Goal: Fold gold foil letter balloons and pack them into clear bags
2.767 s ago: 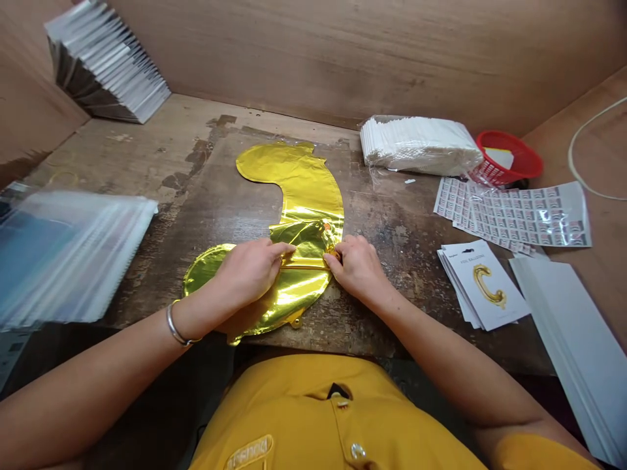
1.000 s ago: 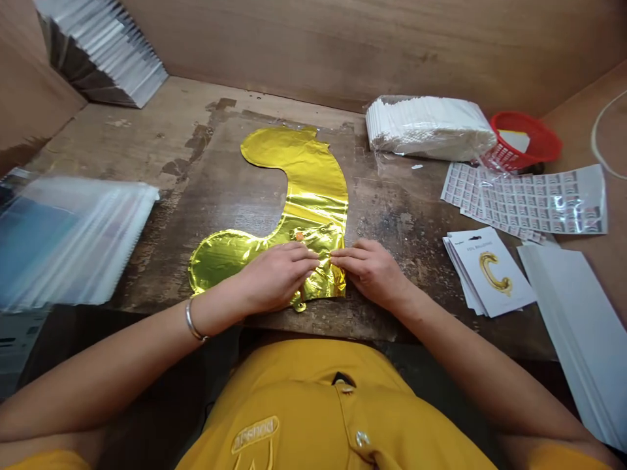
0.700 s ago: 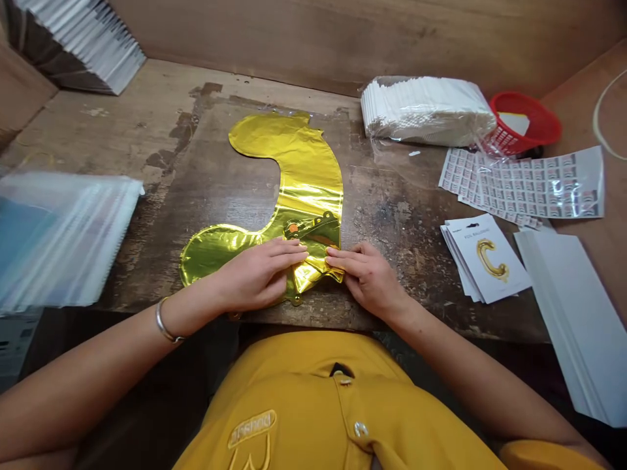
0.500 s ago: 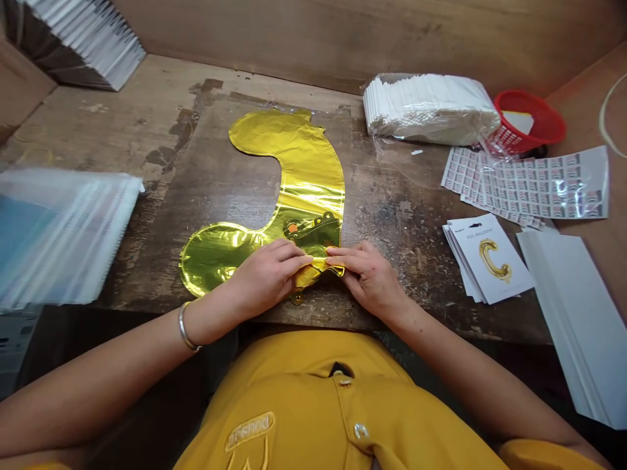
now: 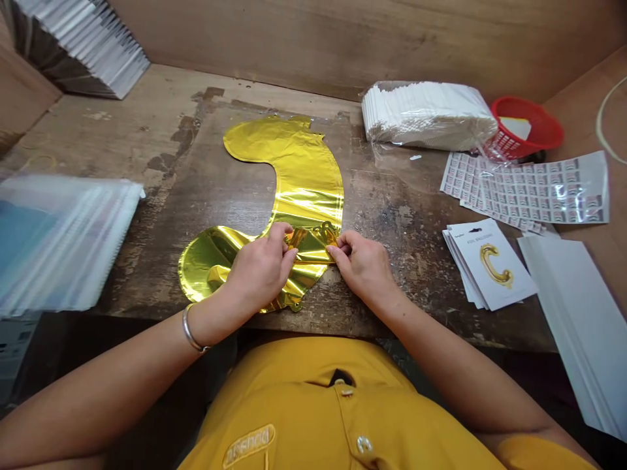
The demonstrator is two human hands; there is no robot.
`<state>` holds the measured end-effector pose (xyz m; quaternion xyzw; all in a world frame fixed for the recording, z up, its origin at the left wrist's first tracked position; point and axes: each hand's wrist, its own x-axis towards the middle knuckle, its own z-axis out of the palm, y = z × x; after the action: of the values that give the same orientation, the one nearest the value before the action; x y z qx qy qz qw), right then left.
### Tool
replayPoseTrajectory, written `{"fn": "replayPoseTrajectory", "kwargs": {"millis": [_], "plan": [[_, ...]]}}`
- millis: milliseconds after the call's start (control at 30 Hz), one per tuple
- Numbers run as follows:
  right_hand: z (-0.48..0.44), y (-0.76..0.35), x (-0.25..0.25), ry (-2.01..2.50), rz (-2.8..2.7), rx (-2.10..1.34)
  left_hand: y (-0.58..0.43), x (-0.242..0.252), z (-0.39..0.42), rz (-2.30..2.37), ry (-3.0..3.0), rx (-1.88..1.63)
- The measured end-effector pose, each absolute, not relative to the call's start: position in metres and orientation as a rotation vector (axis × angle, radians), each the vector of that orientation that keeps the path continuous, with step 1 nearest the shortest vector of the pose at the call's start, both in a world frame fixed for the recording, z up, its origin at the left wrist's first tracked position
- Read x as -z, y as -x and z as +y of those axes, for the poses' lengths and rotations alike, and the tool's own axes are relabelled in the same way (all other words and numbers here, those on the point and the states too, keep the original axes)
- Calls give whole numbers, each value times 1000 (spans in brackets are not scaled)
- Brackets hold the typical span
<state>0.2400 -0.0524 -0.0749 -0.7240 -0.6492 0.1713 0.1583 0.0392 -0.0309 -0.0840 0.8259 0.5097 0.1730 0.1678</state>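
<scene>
A gold foil balloon (image 5: 306, 176) in the shape of a letter C lies flat on the worn wooden workbench (image 5: 161, 130). Its lower end is bent up and creased between my hands, and the foil there is crumpled. My left hand (image 5: 259, 271) pinches the fold from the left, with a metal bangle (image 5: 192, 329) on the wrist. My right hand (image 5: 362, 264) grips the same fold from the right. The fingers partly hide the balloon's small tab.
A stack of transparent bags (image 5: 63, 241) lies at the left, and stacked packets (image 5: 83, 49) stand at the back left. To the right are a wrapped white bundle (image 5: 428, 117), a red basket (image 5: 526, 127), sticker sheets (image 5: 524, 192), balloon packaging cards (image 5: 490, 264) and white sheets (image 5: 573, 326).
The balloon's lower end has been lifted and folded, and it now crumples between my fingers. My hands have closed on the fold, and the view has shifted slightly.
</scene>
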Motion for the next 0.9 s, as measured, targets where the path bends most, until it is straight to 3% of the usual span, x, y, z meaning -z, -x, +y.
{"fn": "replayPoseTrajectory", "kwargs": {"millis": [133, 267, 467, 733, 900], "plan": [[-51, -235, 76, 2100, -1950, -317, -43, 79, -26, 1391, -2690, -403], [-54, -240, 86, 1699, -2245, -32, -37, 85, -17, 896, -2891, -294], [-63, -261, 87, 1546, -2450, -293, -24, 85, -5, 811, -2779, -80], [-54, -250, 86, 1593, -2347, -376, -19, 92, 2, 726, -2824, -367], [-64, -277, 57, 1510, -2195, -322, -23, 60, 28, 711, -2725, -621]]}}
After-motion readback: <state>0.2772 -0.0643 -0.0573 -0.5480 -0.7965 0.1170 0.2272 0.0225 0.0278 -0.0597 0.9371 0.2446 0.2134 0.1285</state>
